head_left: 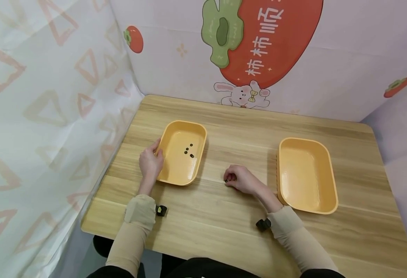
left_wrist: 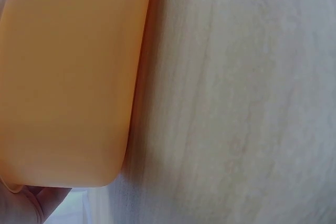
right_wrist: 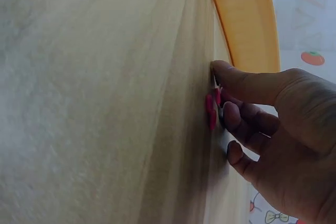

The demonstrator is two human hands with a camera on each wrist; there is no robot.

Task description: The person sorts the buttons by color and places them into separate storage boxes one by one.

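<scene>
My left hand (head_left: 150, 162) grips the left side of a shallow orange-yellow plastic bin (head_left: 175, 175), thumb over the rim. Several small dark round pieces (head_left: 185, 152) lie loose on that bin's floor. In the left wrist view the bin's outer wall (left_wrist: 68, 87) fills the left side, and part of the hand (left_wrist: 21, 208) shows at its lower corner. To the right of this bin, low over the table, my right hand (head_left: 241, 179) pinches a small dark piece (head_left: 226, 180) at its fingertips. Small pinkish-red bits (right_wrist: 211, 111) show beside those fingertips in the right wrist view.
A second orange-yellow bin (head_left: 287, 173) stands to the right, beside the right forearm. Both bins sit on a wood-grain table (head_left: 217, 224) with rounded corners. Printed white sheets (head_left: 175, 73) hang behind it and at the sides. Each wrist carries a small black camera (head_left: 263, 224).
</scene>
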